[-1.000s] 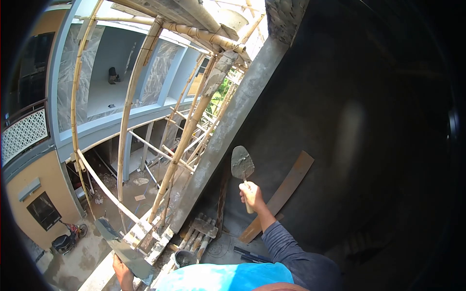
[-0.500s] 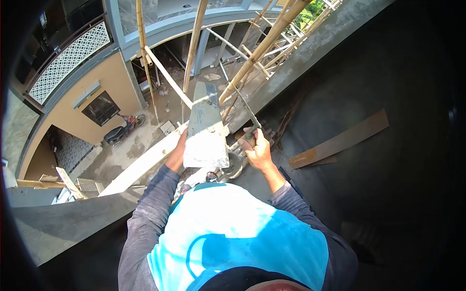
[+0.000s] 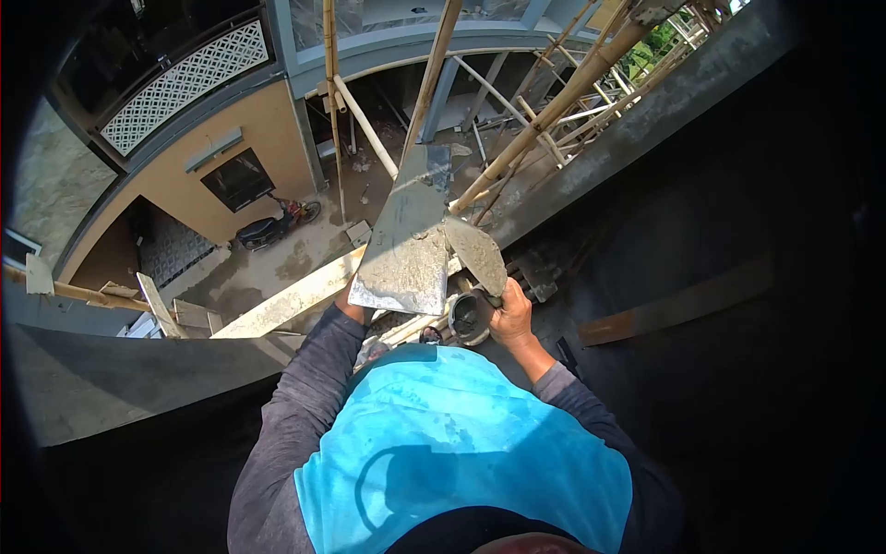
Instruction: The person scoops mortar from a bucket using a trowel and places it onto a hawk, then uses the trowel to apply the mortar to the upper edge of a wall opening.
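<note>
My left hand [image 3: 350,303] is mostly hidden behind the lower left edge of a long flat mortar board [image 3: 399,254], which it holds up in front of me. Wet grey mortar is smeared over the board's near part. In my right hand [image 3: 513,314] is a trowel [image 3: 478,255], with fingers wrapped round its handle. The mortar-coated face of the blade shows, and its tip meets the board's right edge. Below the trowel, between my hands, stands a bucket [image 3: 468,319] with grey stuff inside.
Bamboo scaffold poles [image 3: 554,115] rise ahead and to the right. A pale plank [image 3: 295,300] runs left from behind the board. Grey wall edges [image 3: 637,120] flank me. Far below, a motorbike [image 3: 272,226] is parked by a house. A brown board [image 3: 678,303] lies at right.
The trowel has turned from edge-on and pointing up to face-showing against the board's right side. More mortar shows on the board. The whole view has shifted, moving the scene rightwards.
</note>
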`<state>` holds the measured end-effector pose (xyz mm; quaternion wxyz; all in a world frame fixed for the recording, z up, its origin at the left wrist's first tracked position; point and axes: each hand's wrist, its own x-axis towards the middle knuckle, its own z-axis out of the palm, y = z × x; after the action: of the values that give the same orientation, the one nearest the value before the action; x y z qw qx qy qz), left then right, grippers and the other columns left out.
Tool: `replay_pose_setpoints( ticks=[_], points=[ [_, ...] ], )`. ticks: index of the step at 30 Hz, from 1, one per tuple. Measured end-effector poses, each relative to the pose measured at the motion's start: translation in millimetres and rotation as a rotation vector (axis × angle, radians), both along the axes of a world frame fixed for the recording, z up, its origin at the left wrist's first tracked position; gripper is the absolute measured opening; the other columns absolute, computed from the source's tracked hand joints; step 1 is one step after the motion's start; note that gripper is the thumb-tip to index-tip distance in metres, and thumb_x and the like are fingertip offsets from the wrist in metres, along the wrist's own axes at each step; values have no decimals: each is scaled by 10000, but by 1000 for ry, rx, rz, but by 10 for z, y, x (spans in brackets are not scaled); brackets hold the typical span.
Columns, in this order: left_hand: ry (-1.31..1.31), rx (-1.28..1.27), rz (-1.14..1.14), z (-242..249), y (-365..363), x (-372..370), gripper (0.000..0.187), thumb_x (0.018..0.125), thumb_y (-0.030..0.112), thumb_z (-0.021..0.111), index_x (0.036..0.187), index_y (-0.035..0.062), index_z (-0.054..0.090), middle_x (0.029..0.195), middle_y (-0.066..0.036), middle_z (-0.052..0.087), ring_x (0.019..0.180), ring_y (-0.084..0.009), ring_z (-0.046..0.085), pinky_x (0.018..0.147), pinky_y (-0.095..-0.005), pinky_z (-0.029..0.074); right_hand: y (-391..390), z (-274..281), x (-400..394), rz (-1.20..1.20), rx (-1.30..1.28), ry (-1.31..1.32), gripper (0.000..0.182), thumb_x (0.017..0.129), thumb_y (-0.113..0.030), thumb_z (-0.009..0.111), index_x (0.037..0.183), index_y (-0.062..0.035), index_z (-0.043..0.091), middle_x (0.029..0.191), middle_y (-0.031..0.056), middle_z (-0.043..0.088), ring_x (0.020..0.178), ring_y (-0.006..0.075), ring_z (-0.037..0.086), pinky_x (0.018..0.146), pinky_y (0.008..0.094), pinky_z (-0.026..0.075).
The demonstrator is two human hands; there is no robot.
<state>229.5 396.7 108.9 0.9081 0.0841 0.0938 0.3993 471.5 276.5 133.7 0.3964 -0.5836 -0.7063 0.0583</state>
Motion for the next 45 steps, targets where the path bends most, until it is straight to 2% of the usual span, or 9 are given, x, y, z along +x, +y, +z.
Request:
replay_pose_setpoints(
  ticks=[2, 6, 10, 30, 32, 36, 40, 42, 45],
  points=[
    [3, 44, 33, 88, -32, -167, 274, 950, 198, 523, 1118, -16, 555, 951, -103, 651, 795, -211, 664, 654, -324, 562, -60, 95, 89, 16, -80, -19, 320, 747, -79, 735, 1027, -24, 592, 880, 124, 632, 770, 290, 639, 659, 388, 510],
    [112, 152, 55, 187, -16, -251, 281, 947, 201, 529, 1125, -16, 551, 952, -109, 647, 796, -214, 661, 654, -326, 563, -21, 752, 127, 412, -554, 562, 293, 816, -139, 593, 1056, 27, 585, 862, 48, 624, 732, 96, 587, 627, 263, 487],
    [283, 280, 28, 230, -40, -108, 290, 943, 204, 535, 1132, -15, 547, 952, -114, 643, 797, -218, 659, 655, -328, 564, 179, 1332, -93, 596, -1106, 1068, 388, 829, -344, 571, 946, 26, 588, 696, 68, 586, 526, 127, 561, 499, 246, 493],
    [122, 241, 98, 342, -124, -424, 337, 926, 217, 565, 1167, -14, 526, 954, -140, 622, 802, -236, 646, 655, -337, 569, 70, 1127, 170, 464, -1356, 698, 369, 938, -321, 485, 968, 30, 594, 667, 65, 574, 498, 127, 567, 471, 248, 495],
    [110, 256, 114, 372, -116, -508, 342, 924, 219, 568, 1171, -14, 523, 954, -143, 620, 802, -238, 645, 655, -338, 569, 35, 1028, 224, 440, -1318, 692, 364, 907, -330, 509, 965, 20, 589, 683, 62, 574, 503, 130, 562, 477, 253, 491],
    [271, 378, 113, 394, -150, -450, 353, 921, 222, 574, 1178, -14, 519, 954, -148, 616, 803, -241, 642, 655, -339, 570, 9, 1018, 27, 417, -631, 728, 377, 809, -257, 585, 1070, 13, 561, 802, 49, 592, 685, 127, 573, 633, 259, 485],
    [605, 701, 110, 463, -225, -164, 364, 917, 224, 580, 1185, -14, 515, 954, -153, 612, 804, -245, 640, 656, -341, 571, 275, 1009, -438, 196, 81, 64, 324, 788, -52, 673, 1079, 9, 544, 868, 149, 605, 720, 276, 632, 611, 366, 500],
    [781, 896, 154, 510, -272, -64, 370, 915, 226, 583, 1188, -14, 513, 955, -156, 610, 805, -247, 639, 656, -342, 572, 410, 708, -462, 198, 144, -92, 373, 776, -74, 700, 1100, -3, 528, 897, 175, 600, 780, 373, 614, 624, 400, 504],
    [917, 1043, 198, 566, -322, -64, 378, 913, 228, 587, 1194, -13, 510, 955, -160, 606, 805, -249, 637, 656, -344, 572, 415, 542, -583, 148, 148, -31, 424, 762, -98, 716, 1132, -28, 519, 924, 161, 607, 820, 362, 620, 672, 411, 509]
  ],
)
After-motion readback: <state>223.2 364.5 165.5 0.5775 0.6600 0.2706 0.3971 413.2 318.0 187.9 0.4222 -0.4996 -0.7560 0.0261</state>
